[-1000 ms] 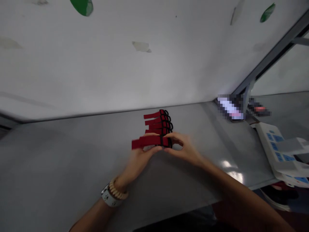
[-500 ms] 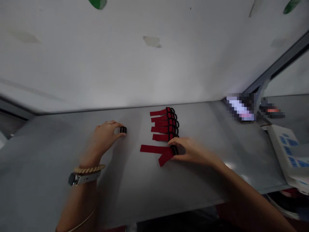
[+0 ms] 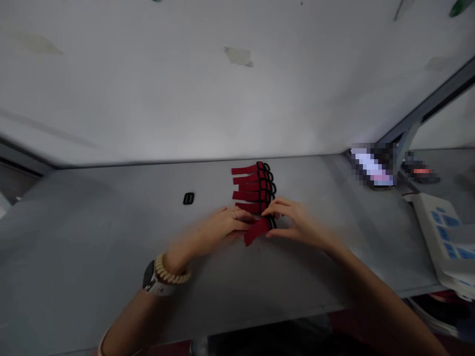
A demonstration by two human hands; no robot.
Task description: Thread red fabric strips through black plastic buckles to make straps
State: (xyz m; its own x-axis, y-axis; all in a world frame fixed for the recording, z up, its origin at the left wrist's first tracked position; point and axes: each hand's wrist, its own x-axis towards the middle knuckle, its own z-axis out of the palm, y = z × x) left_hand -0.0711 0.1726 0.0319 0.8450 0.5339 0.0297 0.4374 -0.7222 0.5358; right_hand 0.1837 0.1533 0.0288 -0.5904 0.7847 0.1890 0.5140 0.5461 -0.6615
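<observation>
A red webbing strap (image 3: 256, 231) with a black ring at its right end lies between my hands, nearest the table's front edge. My right hand (image 3: 297, 222) pinches this ring end between thumb and fingers. From the left, my left hand (image 3: 220, 227) has closed over the strap's other tail, most of which is hidden beneath the fingers. Just behind them, several red straps (image 3: 248, 195) form a fanned row, their black buckles and rings (image 3: 267, 178) to the right. One loose black slide buckle (image 3: 188, 198) rests flat on the table, left of the row and apart from both hands.
The grey table (image 3: 92, 222) meets a white wall (image 3: 166, 89) at the back. A phone-like device with a blurred screen (image 3: 373, 165) stands at the back right. A white machine with blue buttons (image 3: 441, 232) is on the right edge.
My left hand has let go of the black slide buckle, leaving it on the table, and moved right onto the red strap. My right hand stays at the strap's ring end.
</observation>
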